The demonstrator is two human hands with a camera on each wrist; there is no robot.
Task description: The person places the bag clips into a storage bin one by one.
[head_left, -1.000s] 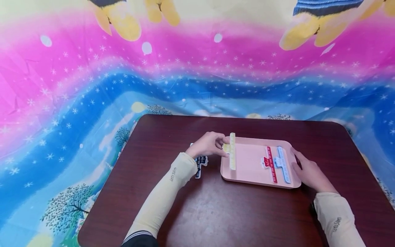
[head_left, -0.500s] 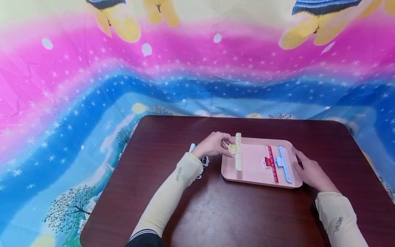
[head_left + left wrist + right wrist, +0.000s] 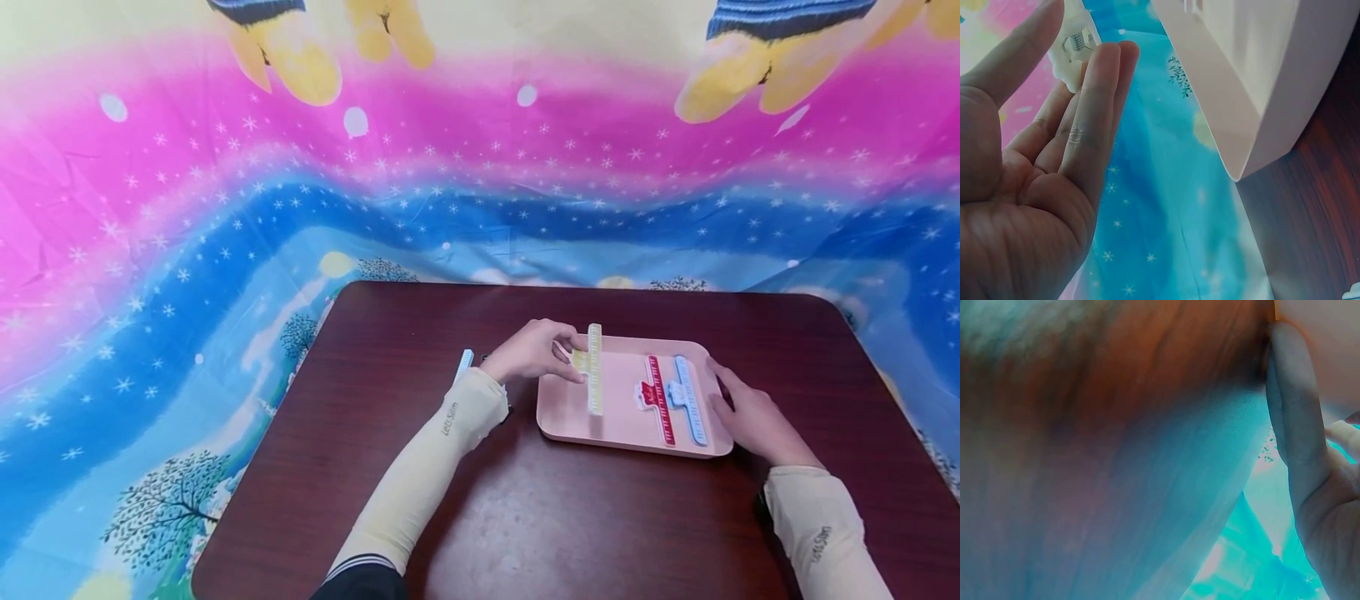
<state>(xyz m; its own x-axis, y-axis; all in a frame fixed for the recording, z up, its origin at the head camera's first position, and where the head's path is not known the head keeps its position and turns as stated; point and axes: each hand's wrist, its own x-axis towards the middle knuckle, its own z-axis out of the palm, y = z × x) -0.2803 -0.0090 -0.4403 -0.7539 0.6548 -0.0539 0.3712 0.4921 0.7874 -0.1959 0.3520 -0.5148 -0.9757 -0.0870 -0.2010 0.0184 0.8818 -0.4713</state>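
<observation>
Pale yellow ruler-marked clip (image 3: 595,369), pinched by left hand (image 3: 534,352) fingers, seemingly spring-hinged

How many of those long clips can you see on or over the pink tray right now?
3: a yellow clip pinched by the left hand over the tray, a red clip and a blue clip lying side by side at its right.

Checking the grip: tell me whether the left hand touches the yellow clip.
Touching. The left wrist view shows the left hand pinching the yellow clip.
</observation>
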